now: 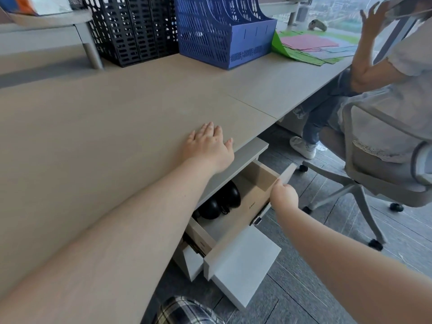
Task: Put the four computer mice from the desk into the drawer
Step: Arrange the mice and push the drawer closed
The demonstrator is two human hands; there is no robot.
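Observation:
The top drawer (259, 181) under the desk stands pulled out. Black computer mice (222, 202) lie inside it near the back, partly hidden under the desk edge, so their number is unclear. My right hand (284, 195) grips the drawer's front panel at its upper edge. My left hand (208, 148) lies flat, palm down, on the beige desk top (117, 127) near its front edge, fingers spread, holding nothing. I see no mouse on the desk.
Black (131, 29) and blue (222, 31) mesh file holders stand at the back of the desk, with coloured paper sheets (311, 47) to their right. Another person sits on a wheeled office chair (364, 174) close on the right. A lower drawer front (245, 265) juts out below.

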